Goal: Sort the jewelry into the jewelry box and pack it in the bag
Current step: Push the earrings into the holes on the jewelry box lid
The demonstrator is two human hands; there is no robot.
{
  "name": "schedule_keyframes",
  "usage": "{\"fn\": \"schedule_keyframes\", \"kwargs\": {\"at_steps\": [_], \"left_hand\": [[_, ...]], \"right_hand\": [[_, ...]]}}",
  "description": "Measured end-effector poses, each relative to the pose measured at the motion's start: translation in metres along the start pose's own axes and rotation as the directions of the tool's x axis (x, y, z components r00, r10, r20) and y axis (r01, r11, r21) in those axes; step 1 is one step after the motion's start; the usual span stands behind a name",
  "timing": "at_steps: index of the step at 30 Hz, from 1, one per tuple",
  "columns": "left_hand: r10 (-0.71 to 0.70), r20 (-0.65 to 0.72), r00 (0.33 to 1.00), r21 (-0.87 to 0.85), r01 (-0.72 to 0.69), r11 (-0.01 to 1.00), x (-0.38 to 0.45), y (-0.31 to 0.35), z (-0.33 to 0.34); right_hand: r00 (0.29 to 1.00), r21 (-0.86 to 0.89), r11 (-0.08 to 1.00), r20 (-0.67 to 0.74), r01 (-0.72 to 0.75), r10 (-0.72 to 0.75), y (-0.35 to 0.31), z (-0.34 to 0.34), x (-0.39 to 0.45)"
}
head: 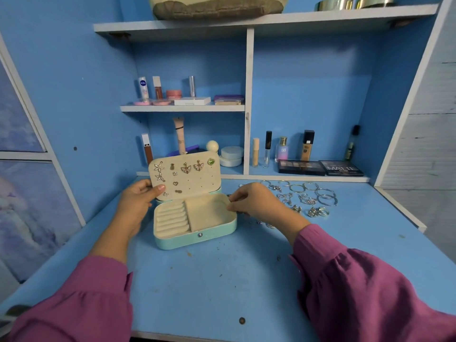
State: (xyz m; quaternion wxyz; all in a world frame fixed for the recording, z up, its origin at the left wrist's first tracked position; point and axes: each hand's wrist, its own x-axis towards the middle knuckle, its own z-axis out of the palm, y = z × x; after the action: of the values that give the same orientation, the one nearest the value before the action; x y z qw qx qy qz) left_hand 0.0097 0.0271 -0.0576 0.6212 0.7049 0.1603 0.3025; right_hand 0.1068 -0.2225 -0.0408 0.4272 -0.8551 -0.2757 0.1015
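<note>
We're at the blue desk (222, 280), bag (217, 7) up on the top shelf, well apart from the work. Teal jewelry box (197, 239) sits open mid-desk, lid (185, 177) propped up as an earring panel. Left hand (138, 201) grips the lid's left edge, thumb on the panel face. Right hand (251, 203) hovers at the box's right rim, fingertips pressed together as if pinching something small; we can't tell what, it's hidden. Risks, our read: let go of the lid and it may flop shut on the fingers or shake studs loose; a tiny stud or backing dropped here would be hard to spot among the specks on the desk; the chains (291, 198) lie close together and could tangle if grabbed in a bunch. Counts: one box, one bag; lid holds roughly eleven earring pieces (185, 168); about six hoops or bangles (325, 197) right of the box; rings (318, 211) near them, maybe three, too clumped to count; ring rolls (172, 218) and open compartment (209, 213) hold nothing we can see.
</note>
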Motion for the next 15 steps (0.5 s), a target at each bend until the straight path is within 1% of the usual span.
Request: {"fn": "schedule_keyframes", "kwargs": {"at_steps": [3,5,9,15], "left_hand": [[-0.003,0.012,1.000,-0.006,0.003,1.000,0.001,-0.002,-0.001],[-0.006,0.013,1.000,-0.008,0.006,1.000,0.001,-0.003,-0.003],[0.003,0.006,1.000,-0.012,-0.003,1.000,0.000,-0.004,-0.002],[0.005,-0.016,1.000,-0.052,-0.006,0.999,-0.001,-0.004,0.003]], "right_hand": [[1.000,0.016,1.000,0.023,0.017,-0.017,0.000,-0.002,-0.003],[0.997,0.003,0.999,0.064,0.032,-0.033,-0.001,-0.009,-0.006],[0.993,0.004,0.999,0.109,0.046,-0.047,0.004,-0.041,-0.013],[0.995,-0.057,0.998,0.099,-0.017,0.023,0.030,-0.080,-0.023]]}}
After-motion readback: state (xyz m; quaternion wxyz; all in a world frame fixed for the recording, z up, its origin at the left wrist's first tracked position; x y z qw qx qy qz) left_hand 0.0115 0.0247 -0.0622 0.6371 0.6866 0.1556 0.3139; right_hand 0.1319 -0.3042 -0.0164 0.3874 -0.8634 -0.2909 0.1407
